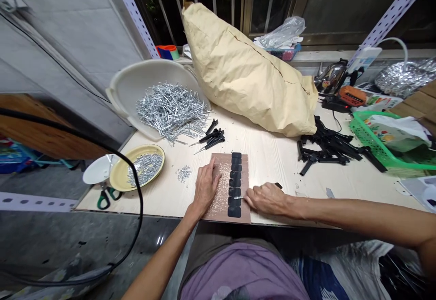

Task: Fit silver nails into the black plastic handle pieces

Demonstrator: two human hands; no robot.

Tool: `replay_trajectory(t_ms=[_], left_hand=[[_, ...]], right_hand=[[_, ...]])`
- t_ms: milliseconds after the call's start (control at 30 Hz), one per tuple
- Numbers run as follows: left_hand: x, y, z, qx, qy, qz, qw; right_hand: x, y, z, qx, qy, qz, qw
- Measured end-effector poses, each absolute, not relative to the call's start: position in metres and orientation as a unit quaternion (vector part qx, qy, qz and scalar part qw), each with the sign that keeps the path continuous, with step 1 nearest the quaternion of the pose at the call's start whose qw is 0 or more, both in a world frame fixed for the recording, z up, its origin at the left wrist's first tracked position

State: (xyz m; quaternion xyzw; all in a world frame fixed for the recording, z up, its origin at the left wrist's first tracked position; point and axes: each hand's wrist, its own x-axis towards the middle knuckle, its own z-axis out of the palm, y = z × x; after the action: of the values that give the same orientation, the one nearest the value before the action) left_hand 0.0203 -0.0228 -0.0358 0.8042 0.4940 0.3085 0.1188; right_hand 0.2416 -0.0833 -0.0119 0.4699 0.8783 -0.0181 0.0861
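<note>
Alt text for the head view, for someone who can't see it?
The left hand rests on a brown board bearing a column of black pads; the right hand holds a metal-tipped tool over one. Behind lie a basin of metal pins and a large sack.

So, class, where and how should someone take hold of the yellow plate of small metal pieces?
Probably grip the yellow plate by its right rim, coming from the right: the white dish and scissors crowd its left. Its raised edge offers a pinch; keep it level, as the pieces lie loose.
</note>
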Motion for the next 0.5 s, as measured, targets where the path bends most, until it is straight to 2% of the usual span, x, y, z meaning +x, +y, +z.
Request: replay_trajectory(t_ms=[67,267,367,500], left_hand=[[0.019,-0.024,-0.035,0.804,0.493,0.311,0.118],[0.018,-0.029,-0.034,0.802,0.487,0.320,0.129],[0.017,-0.030,-0.032,0.796,0.478,0.340,0.150],[0.016,-0.034,-0.024,0.775,0.481,0.373,0.169]], right_hand=[[0.246,-0.079,-0.010,0.476,0.876,-0.014,0.078],[0.284,-0.063,-0.018,0.618,0.784,0.038,0.039],[0.298,-0.062,-0.021,0.584,0.804,0.115,-0.005],[0.281,-0.035,0.000,0.519,0.831,0.185,-0.083]])
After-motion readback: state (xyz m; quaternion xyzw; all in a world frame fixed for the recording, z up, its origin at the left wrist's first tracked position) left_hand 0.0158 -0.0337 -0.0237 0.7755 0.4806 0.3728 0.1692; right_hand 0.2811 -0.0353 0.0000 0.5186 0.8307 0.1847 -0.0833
